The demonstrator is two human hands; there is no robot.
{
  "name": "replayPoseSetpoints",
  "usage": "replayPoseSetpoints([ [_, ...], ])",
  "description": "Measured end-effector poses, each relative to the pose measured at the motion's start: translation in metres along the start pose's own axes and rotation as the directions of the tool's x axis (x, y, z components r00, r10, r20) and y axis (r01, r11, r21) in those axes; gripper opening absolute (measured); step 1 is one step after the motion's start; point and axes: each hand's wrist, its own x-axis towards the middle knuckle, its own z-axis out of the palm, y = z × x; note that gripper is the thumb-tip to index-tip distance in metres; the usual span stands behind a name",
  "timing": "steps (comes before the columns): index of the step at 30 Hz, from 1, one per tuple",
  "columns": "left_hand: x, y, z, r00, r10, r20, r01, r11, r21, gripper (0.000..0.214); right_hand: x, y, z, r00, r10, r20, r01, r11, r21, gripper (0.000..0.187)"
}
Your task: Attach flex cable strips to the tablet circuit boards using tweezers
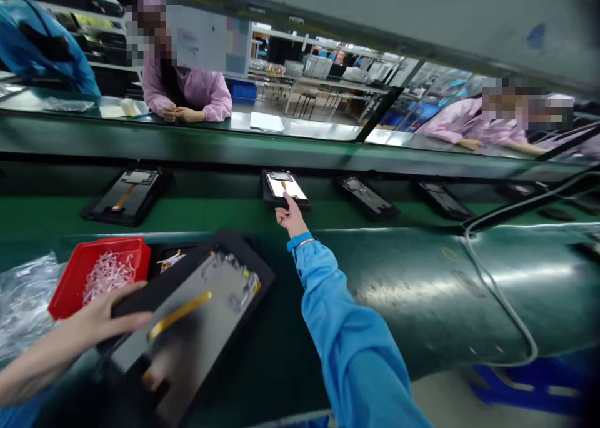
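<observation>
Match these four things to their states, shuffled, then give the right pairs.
Things:
1. left hand
2. right hand
3. red bin
4. co-worker in pink

States:
A. filled with white strips
B. hands clasped across the belt
C. holding a black tray
D. fingers at a lit panel

Pairs: 1-C, 2-D, 3-A, 4-B

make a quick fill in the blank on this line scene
The fingers of the ____ hand touch a black tray on the conveyor belt.
The sleeve on that arm is ____.
The left hand holds a second black tray, and the panel on it is ____.
The strips in the red crate are ____.

right; blue; grey; white
</observation>
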Motion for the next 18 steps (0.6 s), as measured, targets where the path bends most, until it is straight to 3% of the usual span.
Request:
replayPoseSetpoints([
  [3, 0.026, 0.064, 0.016, 0.990, -0.013, 0.142, 0.051, 0.963, -0.264, 0.054, -0.020, -0.017, -0.006, 0.996, 0.052, 0.075, -0.049, 0.998, -0.039, 0.027],
  [5, 0.056, 0.094, 0.035, 0.991, 0.005, 0.132, 0.037, 0.949, -0.312, 0.047, -0.042, -0.027, -0.013, 0.987, 0.073, 0.140, -0.064, 0.996, -0.065, 0.024],
  [7, 0.092, 0.114, 0.058, 0.993, 0.010, 0.114, 0.031, 0.937, -0.348, 0.033, -0.068, -0.035, -0.021, 0.974, 0.091, 0.206, -0.072, 0.993, -0.097, 0.030],
  [11, 0.143, 0.142, 0.110, 0.989, 0.095, 0.110, -0.033, 0.884, -0.467, 0.036, -0.119, -0.043, -0.036, 0.951, 0.106, 0.291, -0.054, 0.982, -0.182, 0.031],
  [14, 0.142, 0.156, 0.137, 0.977, 0.166, 0.133, -0.067, 0.834, -0.548, 0.037, -0.148, -0.041, -0.044, 0.945, 0.069, 0.320, 0.010, 0.971, -0.241, 0.026],
  [18, 0.105, 0.166, 0.145, 0.949, 0.281, 0.144, -0.127, 0.757, -0.641, 0.047, -0.175, -0.018, -0.046, 0.939, -0.021, 0.343, 0.128, 0.947, -0.294, 0.031],
])
